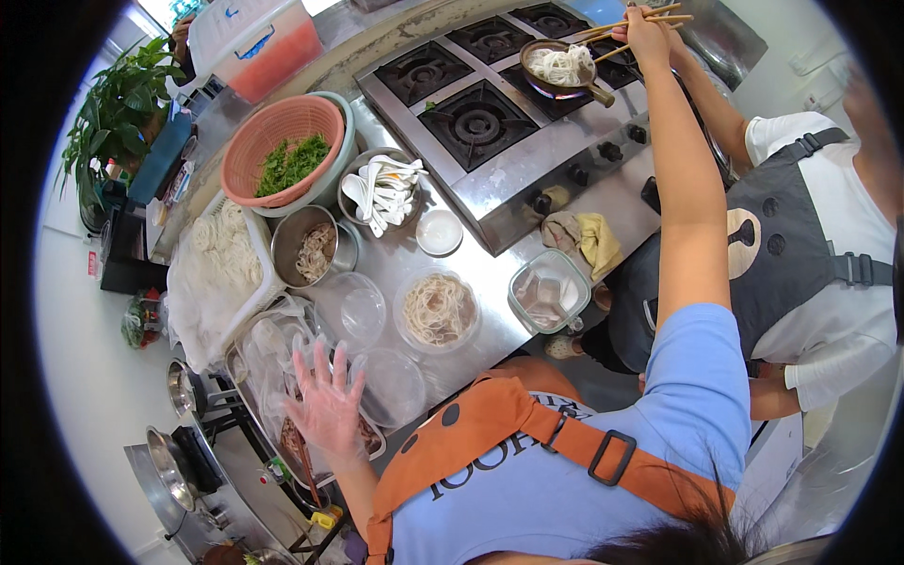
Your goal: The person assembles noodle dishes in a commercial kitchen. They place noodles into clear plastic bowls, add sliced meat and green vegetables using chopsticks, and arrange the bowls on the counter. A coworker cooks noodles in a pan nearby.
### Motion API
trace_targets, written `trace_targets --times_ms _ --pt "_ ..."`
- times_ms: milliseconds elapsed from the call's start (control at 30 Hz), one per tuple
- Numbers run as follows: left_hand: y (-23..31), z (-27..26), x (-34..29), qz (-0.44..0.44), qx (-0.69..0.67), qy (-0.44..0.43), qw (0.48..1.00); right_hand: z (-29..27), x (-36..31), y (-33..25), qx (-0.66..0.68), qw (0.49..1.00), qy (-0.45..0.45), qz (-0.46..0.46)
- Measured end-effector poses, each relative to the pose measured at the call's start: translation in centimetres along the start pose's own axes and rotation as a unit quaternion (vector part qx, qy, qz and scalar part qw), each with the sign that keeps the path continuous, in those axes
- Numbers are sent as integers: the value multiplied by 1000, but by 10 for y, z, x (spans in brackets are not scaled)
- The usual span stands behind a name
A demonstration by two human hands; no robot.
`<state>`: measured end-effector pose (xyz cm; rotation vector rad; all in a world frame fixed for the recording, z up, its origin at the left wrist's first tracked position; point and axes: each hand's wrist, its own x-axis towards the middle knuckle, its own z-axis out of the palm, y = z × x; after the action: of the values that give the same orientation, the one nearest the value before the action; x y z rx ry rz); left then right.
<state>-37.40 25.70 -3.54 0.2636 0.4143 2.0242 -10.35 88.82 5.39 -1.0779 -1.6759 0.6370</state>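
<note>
At the far right end of the stove (499, 184), the person's bare right hand (646, 38) is gripping wooden chopsticks (680, 18) above a small brown pot (538, 85). White noodles (561, 66) are filling that pot, which is sitting over a lit burner with its stubby handle pointing toward the front. A co-worker's hand (676, 49) is overlapping from behind, so from where I'm standing I can't quite tell how many sticks the right hand is holding.

Well apart from it, the left hand (327, 405), in a clear glove, is spreading its fingers wide and gripping nothing that I can see. It is hovering over a metal tray (235, 375) where crumpled clear plastic (268, 337) is lying, just beside two clear round lids (391, 388).

Near the lids, a clear tub (472, 331) is holding more noodles on the steel counter (485, 282). Behind these, a steel pot (349, 252) is holding shredded food, a steel bowl is brimming with white spoons (381, 188), and a pink colander (235, 155) is cradling chopped greens (294, 165). A glass container (516, 306) is standing by the counter's front edge, near a yellow cloth (600, 247).
</note>
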Motion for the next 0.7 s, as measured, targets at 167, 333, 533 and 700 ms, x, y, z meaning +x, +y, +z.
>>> trace_targets --times_ms 167,333,533,700 --pt "-13 8 30 -60 -39 -29 997 -11 -10 -22 172 977 -127 -23" --pt "-18 12 55 -63 -73 -27 995 30 -137 -122 5 944 -93 -316" --pt "-14 17 80 -37 -5 -3 999 111 -342 -210 157 824 -345 -421" --pt "-14 8 77 64 202 106 972 159 -431 -239 112 792 -400 -447"
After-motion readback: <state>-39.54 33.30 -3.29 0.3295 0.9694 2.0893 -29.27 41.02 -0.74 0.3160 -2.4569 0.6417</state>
